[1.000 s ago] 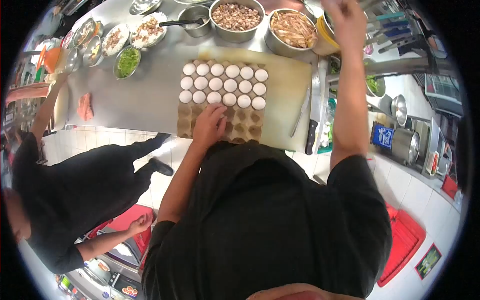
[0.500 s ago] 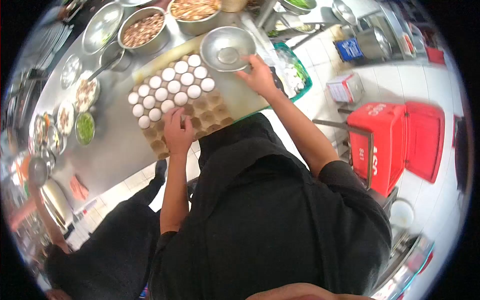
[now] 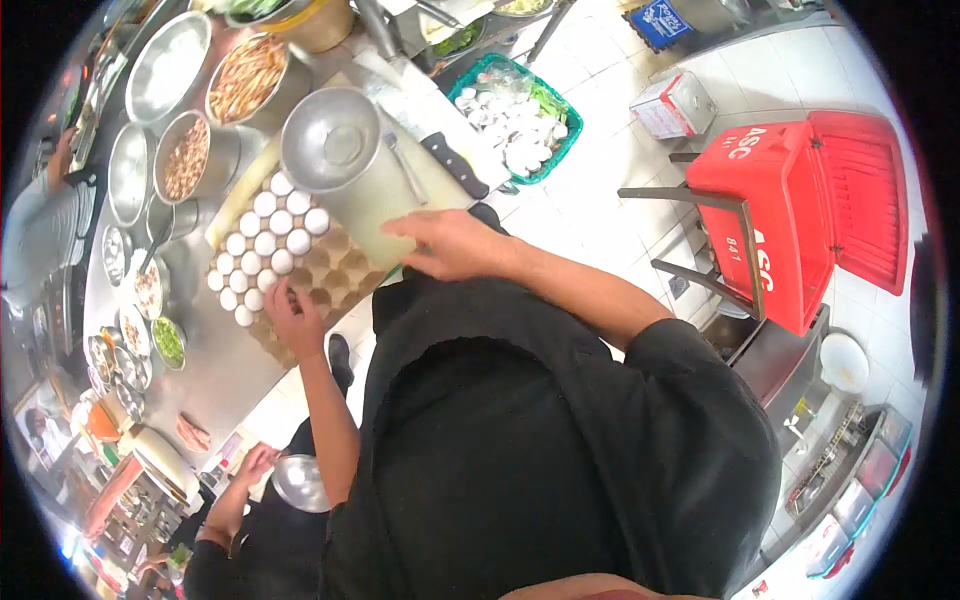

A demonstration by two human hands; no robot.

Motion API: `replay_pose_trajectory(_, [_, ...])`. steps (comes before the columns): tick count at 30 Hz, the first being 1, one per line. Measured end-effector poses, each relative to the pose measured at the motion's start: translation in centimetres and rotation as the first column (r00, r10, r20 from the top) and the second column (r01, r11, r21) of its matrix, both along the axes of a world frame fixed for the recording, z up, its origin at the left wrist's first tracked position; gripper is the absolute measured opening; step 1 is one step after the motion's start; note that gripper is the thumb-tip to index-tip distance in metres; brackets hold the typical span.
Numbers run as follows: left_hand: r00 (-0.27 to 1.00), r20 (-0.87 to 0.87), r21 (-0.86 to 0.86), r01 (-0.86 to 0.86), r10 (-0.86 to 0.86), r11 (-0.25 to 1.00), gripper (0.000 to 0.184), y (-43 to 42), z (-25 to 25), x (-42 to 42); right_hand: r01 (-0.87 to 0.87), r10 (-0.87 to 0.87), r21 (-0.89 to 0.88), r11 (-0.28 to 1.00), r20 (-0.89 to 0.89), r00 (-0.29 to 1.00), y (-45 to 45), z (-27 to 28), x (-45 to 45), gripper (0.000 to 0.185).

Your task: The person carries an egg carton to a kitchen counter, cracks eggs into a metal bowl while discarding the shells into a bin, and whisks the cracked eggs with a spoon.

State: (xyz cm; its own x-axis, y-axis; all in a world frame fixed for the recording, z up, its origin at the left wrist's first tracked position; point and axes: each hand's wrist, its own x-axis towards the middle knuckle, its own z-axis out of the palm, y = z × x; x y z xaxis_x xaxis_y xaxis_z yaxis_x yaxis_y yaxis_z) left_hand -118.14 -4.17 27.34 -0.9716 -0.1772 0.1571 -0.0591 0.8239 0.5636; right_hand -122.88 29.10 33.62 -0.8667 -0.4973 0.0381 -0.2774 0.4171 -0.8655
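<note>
White eggs [image 3: 265, 243] fill part of a cardboard egg tray [image 3: 325, 270]; its near cells hold none. My left hand [image 3: 296, 318] is over the tray beside the nearest eggs, fingers bent but apart; I see nothing held. My right hand [image 3: 455, 243] hovers above the near side of a pale cutting board [image 3: 378, 215], thumb and fingers apart. Beyond it stands a metal bowl [image 3: 331, 140], touched by neither hand. Right of the bowl lies a fork [image 3: 408, 170], and farther right a black-handled knife [image 3: 455, 166].
A green basket [image 3: 572, 128] of eggshells is at the right. Pots of chopped food [image 3: 187, 160] and small bowls [image 3: 168, 343] line the steel table's left. Another person's hand [image 3: 258, 462] is by a metal bowl [image 3: 301, 484]. A red cooler [image 3: 755, 210] stands open.
My right hand has left the metal bowl's rim and come back toward me. The left stays over the egg tray. My view has shifted, bringing the fork and eggshell basket into clearer sight.
</note>
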Motion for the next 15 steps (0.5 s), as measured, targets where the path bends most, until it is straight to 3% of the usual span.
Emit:
replay_pose_trajectory(5, [0.998,0.021,-0.139,0.054,-0.052,0.989,0.036,-3.0,0.8,0.9,-0.004,0.005,-0.172,0.985,0.008,1.0,1.7,1.6,-0.1,0.042])
replay_pose_trajectory(8, [0.992,0.125,-0.187,0.06,-0.036,0.981,0.039,-3.2,2.5,1.7,0.011,0.016,-0.256,0.967,0.101,0.995,3.9,3.7,-0.2,0.041])
replay_pose_trajectory(12, [0.994,0.082,-0.248,0.096,-0.078,0.964,0.036,-4.4,2.4,2.8,0.002,-0.019,-0.427,0.904,-0.036,0.999,5.5,5.1,0.1,0.036])
replay_pose_trajectory(15, [0.997,0.056,-0.265,0.065,-0.052,0.962,0.036,-4.8,2.1,3.2,-0.079,-0.036,-0.531,0.844,-0.203,0.978,6.4,9.3,-1.1,0.033])
